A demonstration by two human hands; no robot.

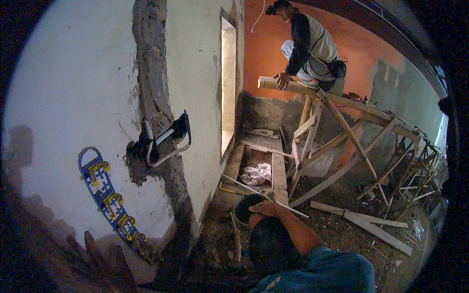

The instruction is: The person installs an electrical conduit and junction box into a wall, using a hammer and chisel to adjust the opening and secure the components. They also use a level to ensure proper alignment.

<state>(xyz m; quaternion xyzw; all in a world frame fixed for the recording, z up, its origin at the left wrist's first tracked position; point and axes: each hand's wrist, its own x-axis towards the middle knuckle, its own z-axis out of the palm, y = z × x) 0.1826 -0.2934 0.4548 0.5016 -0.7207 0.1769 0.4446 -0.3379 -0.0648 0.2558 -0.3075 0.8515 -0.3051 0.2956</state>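
At the lower left, my left hand (pixel 102 266) is in deep shade with its fingers spread, close to the pale wall; I see nothing in it. Nearest to it is a long blue plastic strip (pixel 108 198) with a loop at its top and yellow curled pieces along it, lying slantwise against the wall. My right hand is out of view. Below and ahead, another person in a blue shirt (pixel 327 271), dark head toward me, reaches one hand to a dark round bucket (pixel 243 211).
A rough grey channel (pixel 149 73) runs down the wall, with white conduit pipes (pixel 168 151) sticking out. A second person (pixel 317 49) crouches on a wooden scaffold (pixel 361 110). Loose planks (pixel 376 232) lie on the dirt floor. White cloth (pixel 256 174) sits within a wooden frame.
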